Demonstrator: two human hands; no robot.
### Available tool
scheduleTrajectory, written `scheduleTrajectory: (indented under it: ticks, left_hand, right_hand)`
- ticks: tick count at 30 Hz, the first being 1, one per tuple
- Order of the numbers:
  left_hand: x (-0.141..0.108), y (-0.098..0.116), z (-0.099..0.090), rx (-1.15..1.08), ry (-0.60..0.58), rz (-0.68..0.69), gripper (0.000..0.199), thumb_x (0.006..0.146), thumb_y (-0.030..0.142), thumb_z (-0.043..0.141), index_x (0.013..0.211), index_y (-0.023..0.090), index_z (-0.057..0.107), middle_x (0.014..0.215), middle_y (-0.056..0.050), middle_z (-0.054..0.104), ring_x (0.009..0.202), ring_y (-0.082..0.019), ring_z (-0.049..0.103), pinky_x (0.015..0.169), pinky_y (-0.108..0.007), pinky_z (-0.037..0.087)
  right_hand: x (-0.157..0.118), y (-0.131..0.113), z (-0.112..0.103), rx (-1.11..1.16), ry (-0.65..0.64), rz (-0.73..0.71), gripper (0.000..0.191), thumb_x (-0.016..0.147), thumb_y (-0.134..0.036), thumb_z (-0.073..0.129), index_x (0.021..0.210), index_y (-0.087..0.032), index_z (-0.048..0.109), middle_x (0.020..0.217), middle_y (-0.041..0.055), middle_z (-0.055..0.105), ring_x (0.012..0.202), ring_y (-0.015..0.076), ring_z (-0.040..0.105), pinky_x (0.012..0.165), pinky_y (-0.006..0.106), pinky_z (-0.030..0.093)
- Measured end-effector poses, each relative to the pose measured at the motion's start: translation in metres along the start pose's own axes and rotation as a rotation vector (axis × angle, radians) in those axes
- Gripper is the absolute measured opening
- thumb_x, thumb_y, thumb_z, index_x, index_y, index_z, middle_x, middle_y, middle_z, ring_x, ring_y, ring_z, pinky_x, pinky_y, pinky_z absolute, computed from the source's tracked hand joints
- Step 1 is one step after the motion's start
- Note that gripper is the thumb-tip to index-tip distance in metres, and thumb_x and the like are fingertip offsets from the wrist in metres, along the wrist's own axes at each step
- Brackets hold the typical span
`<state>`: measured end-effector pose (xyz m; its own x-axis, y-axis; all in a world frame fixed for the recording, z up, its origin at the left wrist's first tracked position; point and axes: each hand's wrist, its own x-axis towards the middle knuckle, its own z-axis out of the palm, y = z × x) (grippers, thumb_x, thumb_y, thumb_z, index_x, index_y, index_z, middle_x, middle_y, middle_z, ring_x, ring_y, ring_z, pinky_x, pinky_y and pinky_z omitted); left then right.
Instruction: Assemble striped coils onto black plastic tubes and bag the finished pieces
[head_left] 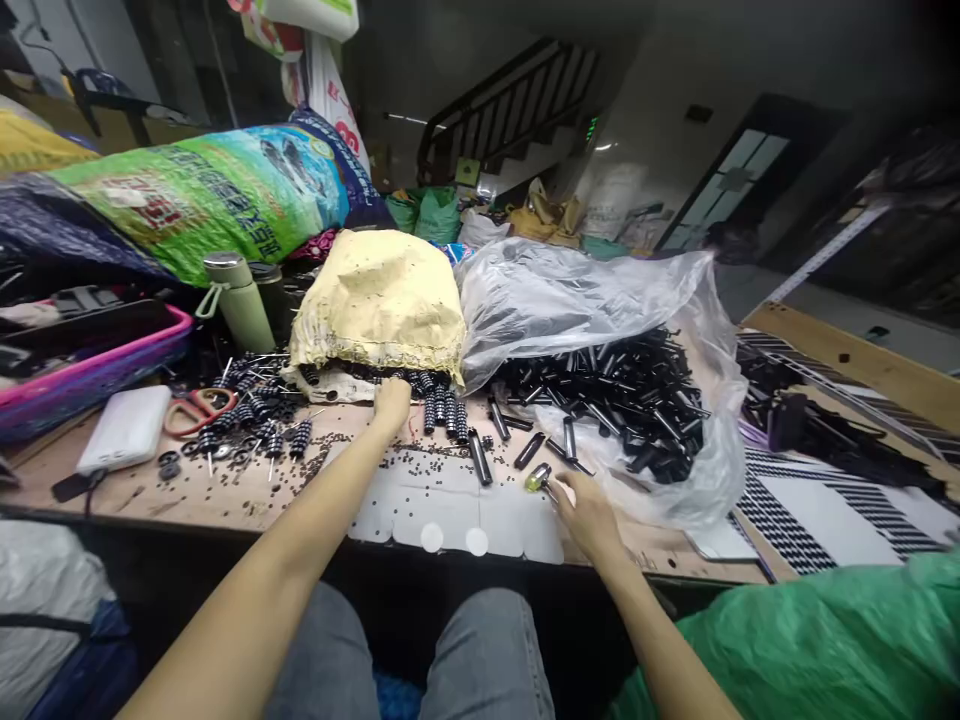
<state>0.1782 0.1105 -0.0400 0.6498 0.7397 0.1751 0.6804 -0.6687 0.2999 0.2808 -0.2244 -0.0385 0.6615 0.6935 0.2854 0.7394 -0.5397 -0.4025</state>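
Note:
My left hand (392, 404) is at the mouth of a yellow woven sack (381, 290). Its fingers look curled, and what they grip is hidden. Black ribbed cylindrical parts (445, 412) stand close together just right of it. My right hand (591, 512) is closed on a small tool with a clear yellow-green and silver end (538, 478), above the right part of a white sheet (450, 495). Several glossy black tubes (480, 458) lie between the hands. More black tubes (645, 410) spill in a heap from a clear plastic bag (585, 295).
On the left are red-handled scissors (199, 410), a white power bank (125, 428), a green flask (238, 303) and a pink-rimmed basket (176, 335). Tiny dark pieces are scattered over the table (247, 495). A green sack (817, 640) sits at lower right.

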Motion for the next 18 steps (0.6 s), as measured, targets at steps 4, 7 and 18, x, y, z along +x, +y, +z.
scheduleTrajectory:
  ticks: [4,7,18]
  left_hand:
    - [0.004,-0.006,0.003,0.014,-0.016,-0.007,0.031,0.076,-0.002,0.030,0.087,0.002,0.059,0.085,-0.020,0.059,0.087,-0.026,0.054,0.072,-0.035,0.043]
    - [0.004,-0.007,-0.002,-0.011,-0.025,0.000,0.020,0.074,0.002,0.042,0.077,0.005,0.061,0.080,-0.018,0.060,0.082,-0.024,0.056,0.069,-0.031,0.044]
    - [-0.108,-0.007,-0.038,-0.608,0.358,0.178,0.022,0.080,0.035,0.048,0.080,0.015,0.057,0.077,-0.004,0.056,0.072,-0.014,0.053,0.064,-0.027,0.046]
  right_hand:
    - [0.060,-0.041,0.030,0.111,-0.003,0.014,0.024,0.085,-0.034,0.043,0.093,-0.015,0.055,0.099,0.0092,0.056,0.101,0.0225,0.047,0.088,0.040,0.035]
    - [0.090,-0.056,0.048,0.216,0.002,0.080,0.023,0.085,-0.032,0.047,0.096,-0.013,0.055,0.101,0.0057,0.055,0.097,0.0185,0.051,0.085,0.041,0.040]
    - [0.039,-0.077,0.046,0.872,-0.271,0.264,0.035,0.071,-0.044,0.058,0.088,-0.014,0.056,0.079,0.0074,0.067,0.073,0.0166,0.064,0.064,0.029,0.050]
